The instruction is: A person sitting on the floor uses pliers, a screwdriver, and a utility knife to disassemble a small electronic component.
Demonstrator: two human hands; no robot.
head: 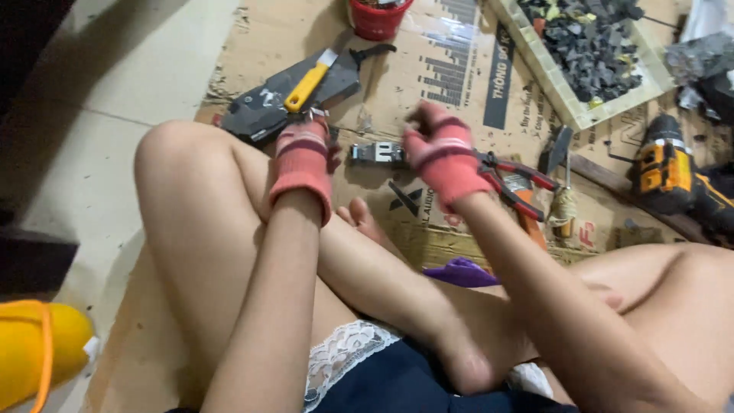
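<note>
I sit cross-legged on flattened cardboard (428,69) on the floor. Both hands wear red knit gloves. My left hand (304,157) hangs just beside my raised left knee, fingers curled downward; whether it holds anything is unclear. A small grey metal part (376,154) lies on the cardboard between the hands. My right hand (442,157) is blurred, fingers loosely curled, just right of that part and over the red-handled pliers (518,182). Nothing is clearly gripped in it.
A yellow-handled tool (308,84) rests on a dark flat piece (294,95). A red cup (376,17) stands at the top. A tray of dark scraps (589,53), a yellow-black drill (667,168), a hammer (562,180) and a yellow object (38,352) surround me.
</note>
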